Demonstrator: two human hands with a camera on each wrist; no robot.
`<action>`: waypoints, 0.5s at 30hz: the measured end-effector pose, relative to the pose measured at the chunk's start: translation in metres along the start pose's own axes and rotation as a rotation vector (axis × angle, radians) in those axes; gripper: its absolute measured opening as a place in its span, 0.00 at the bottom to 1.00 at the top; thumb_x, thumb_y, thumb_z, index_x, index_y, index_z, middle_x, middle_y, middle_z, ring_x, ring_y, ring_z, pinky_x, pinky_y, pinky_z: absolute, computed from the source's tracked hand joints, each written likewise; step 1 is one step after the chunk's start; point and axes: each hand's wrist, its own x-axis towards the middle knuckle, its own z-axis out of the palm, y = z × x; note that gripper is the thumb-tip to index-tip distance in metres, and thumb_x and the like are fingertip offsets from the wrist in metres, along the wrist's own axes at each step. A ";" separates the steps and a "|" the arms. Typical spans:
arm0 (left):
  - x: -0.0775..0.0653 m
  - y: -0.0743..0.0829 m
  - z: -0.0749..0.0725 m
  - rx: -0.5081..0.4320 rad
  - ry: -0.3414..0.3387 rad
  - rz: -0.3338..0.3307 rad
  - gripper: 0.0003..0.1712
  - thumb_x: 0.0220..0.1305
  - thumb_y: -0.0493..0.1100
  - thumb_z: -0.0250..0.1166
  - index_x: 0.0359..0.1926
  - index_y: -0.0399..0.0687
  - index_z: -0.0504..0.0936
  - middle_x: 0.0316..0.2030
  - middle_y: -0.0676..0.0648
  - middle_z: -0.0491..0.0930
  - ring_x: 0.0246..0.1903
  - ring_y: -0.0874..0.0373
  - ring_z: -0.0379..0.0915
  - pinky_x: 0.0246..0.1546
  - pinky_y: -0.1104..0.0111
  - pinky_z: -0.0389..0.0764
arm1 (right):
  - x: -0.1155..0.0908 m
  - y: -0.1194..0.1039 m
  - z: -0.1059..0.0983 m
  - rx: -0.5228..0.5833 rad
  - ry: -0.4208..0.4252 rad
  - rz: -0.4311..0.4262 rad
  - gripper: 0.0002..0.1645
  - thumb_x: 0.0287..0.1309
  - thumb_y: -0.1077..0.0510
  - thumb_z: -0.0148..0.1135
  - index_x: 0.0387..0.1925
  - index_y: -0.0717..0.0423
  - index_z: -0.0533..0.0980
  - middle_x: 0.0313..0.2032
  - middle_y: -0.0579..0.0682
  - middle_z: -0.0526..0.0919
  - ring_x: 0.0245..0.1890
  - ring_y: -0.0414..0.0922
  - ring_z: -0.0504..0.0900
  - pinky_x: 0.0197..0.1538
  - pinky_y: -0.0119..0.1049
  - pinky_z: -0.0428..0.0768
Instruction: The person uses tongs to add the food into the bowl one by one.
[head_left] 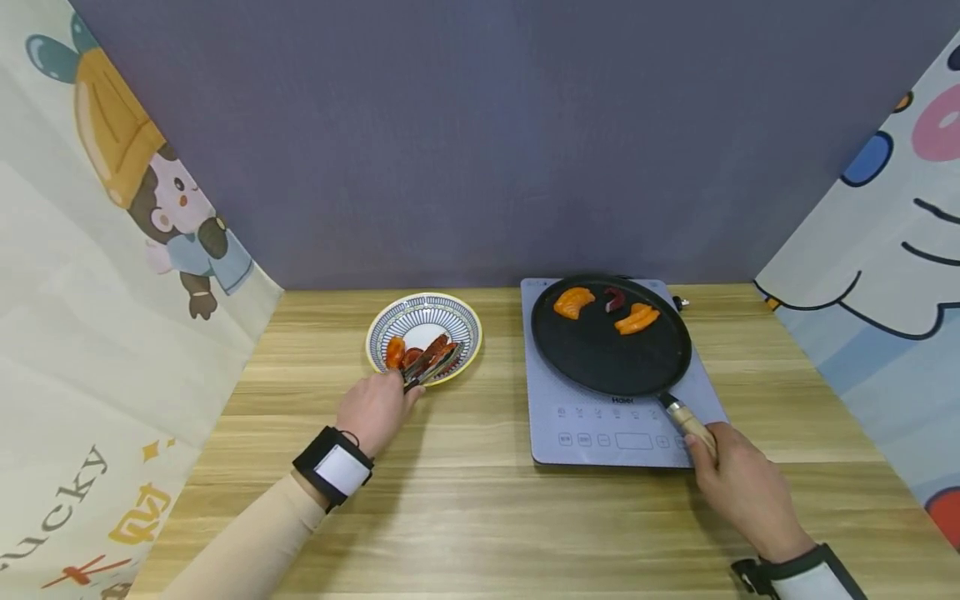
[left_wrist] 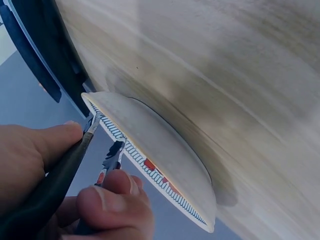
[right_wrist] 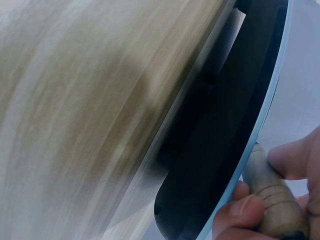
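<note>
My left hand (head_left: 377,408) grips black-handled tongs (head_left: 432,367), their metal tips down in a patterned bowl (head_left: 382,321). Inside the bowl lie orange and dark red food pieces (head_left: 395,352); in the head view the tips are over the red ones, and I cannot tell whether they pinch one. My right hand (head_left: 750,492) holds the wooden handle (head_left: 693,429) of a flat black frying pan (head_left: 607,362). On the pan are two orange pieces (head_left: 573,302) and a small dark red piece (head_left: 615,299). The left wrist view shows the tongs' two arms apart at the bowl's rim.
Beneath the pan is a grey induction cooker (head_left: 551,417) with a control panel along its front. A wooden table (head_left: 480,517) carries everything. A dark grey partition (head_left: 480,150) stands behind, with printed cloths (head_left: 90,333) at both sides.
</note>
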 end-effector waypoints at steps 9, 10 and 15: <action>0.006 0.001 0.003 -0.005 -0.013 -0.008 0.26 0.60 0.59 0.65 0.25 0.38 0.77 0.19 0.40 0.76 0.18 0.46 0.74 0.16 0.55 0.70 | 0.000 -0.001 0.000 0.003 -0.009 0.008 0.16 0.66 0.53 0.56 0.38 0.66 0.72 0.23 0.51 0.69 0.19 0.46 0.67 0.18 0.38 0.61; 0.005 0.001 0.003 -0.006 -0.013 -0.003 0.26 0.60 0.59 0.65 0.25 0.38 0.77 0.19 0.40 0.76 0.17 0.46 0.73 0.16 0.55 0.70 | 0.000 -0.001 0.000 0.004 -0.008 0.006 0.16 0.66 0.53 0.56 0.38 0.66 0.72 0.23 0.51 0.69 0.19 0.46 0.67 0.19 0.38 0.61; 0.003 -0.001 0.003 -0.003 -0.001 0.006 0.26 0.59 0.58 0.66 0.24 0.38 0.75 0.17 0.41 0.74 0.16 0.46 0.72 0.15 0.56 0.69 | 0.001 0.001 0.000 0.010 0.014 -0.018 0.16 0.65 0.54 0.56 0.39 0.67 0.72 0.23 0.51 0.70 0.19 0.47 0.68 0.19 0.39 0.61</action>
